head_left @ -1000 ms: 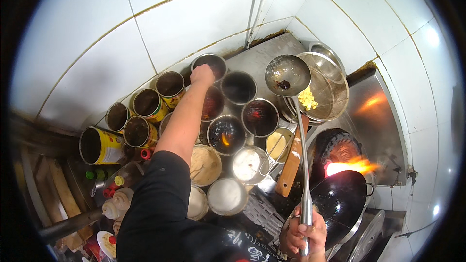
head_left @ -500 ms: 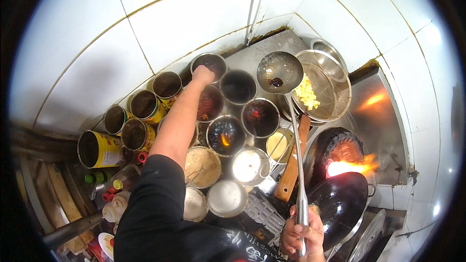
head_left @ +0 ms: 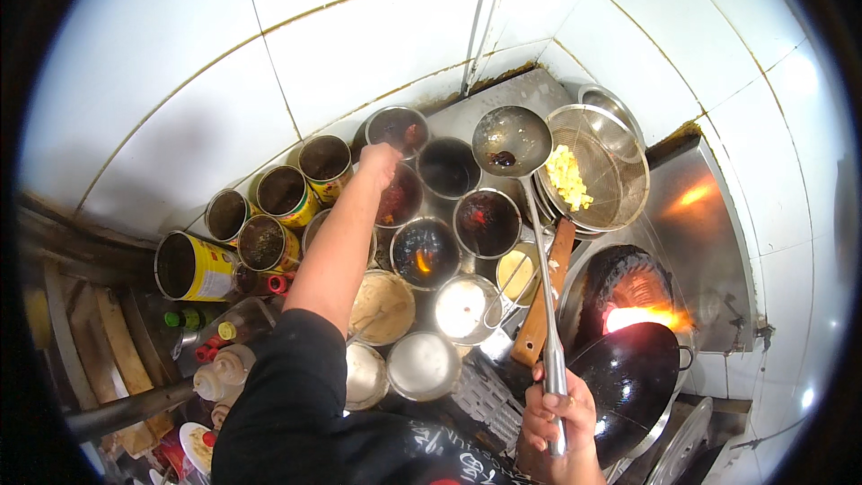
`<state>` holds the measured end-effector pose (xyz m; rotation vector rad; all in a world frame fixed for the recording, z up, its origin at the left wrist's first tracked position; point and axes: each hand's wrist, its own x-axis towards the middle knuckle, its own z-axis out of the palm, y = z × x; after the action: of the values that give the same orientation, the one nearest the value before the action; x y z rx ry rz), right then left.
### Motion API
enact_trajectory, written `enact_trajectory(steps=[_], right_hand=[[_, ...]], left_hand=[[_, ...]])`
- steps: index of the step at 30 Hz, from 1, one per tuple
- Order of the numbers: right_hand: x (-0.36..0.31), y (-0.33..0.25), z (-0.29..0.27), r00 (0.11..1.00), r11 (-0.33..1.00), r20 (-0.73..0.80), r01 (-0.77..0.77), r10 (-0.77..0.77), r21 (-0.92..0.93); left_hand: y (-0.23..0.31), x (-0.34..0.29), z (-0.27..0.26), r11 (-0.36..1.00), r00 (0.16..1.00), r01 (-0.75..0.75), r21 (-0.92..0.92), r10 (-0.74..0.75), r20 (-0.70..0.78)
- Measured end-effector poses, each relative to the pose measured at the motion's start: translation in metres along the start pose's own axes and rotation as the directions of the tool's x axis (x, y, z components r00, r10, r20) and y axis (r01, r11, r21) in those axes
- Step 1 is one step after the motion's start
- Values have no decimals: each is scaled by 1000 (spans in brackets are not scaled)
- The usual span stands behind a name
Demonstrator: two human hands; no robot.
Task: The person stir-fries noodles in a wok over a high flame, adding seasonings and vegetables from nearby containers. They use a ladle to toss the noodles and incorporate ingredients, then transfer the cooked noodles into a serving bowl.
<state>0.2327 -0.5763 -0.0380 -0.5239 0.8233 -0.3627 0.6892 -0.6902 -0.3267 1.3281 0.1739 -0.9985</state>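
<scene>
My right hand (head_left: 558, 413) is wrapped round the steel handle of a long ladle (head_left: 514, 141). A dark lump of sauce (head_left: 502, 159) lies in its round bowl, which is held out over the far pots. My left hand (head_left: 381, 164) is at the near rim of a metal pot (head_left: 395, 117) at the back, its fingers curled and partly hidden. Whatever they hold, if anything, I cannot make out. A reddish-brown spot shows inside that pot. A black wok (head_left: 624, 382) rests tilted beside my right hand, with bright flame (head_left: 646, 319) at its far edge.
Several seasoning pots (head_left: 422, 365) crowd the middle. Yellow-labelled tins (head_left: 199, 269) stand at left near squeeze bottles (head_left: 215, 377). A wire strainer (head_left: 620, 193) with yellow pieces (head_left: 566, 178) sits at back right, its wooden handle (head_left: 544, 305) pointing toward me. Tiled walls (head_left: 377, 45) close the back.
My left hand has drawn back from inside the far pot to its near rim. The ladle stays in nearly the same place in my right hand. The view has shifted slightly.
</scene>
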Motion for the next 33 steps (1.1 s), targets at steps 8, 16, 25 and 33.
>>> enact_trajectory(steps=[8, 16, 25, 33], right_hand=[[8, 4, 0, 996, 999, 76, -39, 38, 13], [-9, 4, 0, 999, 999, 13, -52, 52, 13], [1, 6, -6, 998, 999, 51, 24, -22, -45], [3, 8, -21, 969, 969, 246, -67, 6, 239]], left_hand=[[23, -37, 19, 287, 847, -177, 942, 532, -3], [18, 12, 34, 153, 916, -224, 963, 370, 154], [0, -10, -2, 785, 917, -264, 560, 384, -106], [12, -157, 26, 771, 768, -635, 54, 621, 157]])
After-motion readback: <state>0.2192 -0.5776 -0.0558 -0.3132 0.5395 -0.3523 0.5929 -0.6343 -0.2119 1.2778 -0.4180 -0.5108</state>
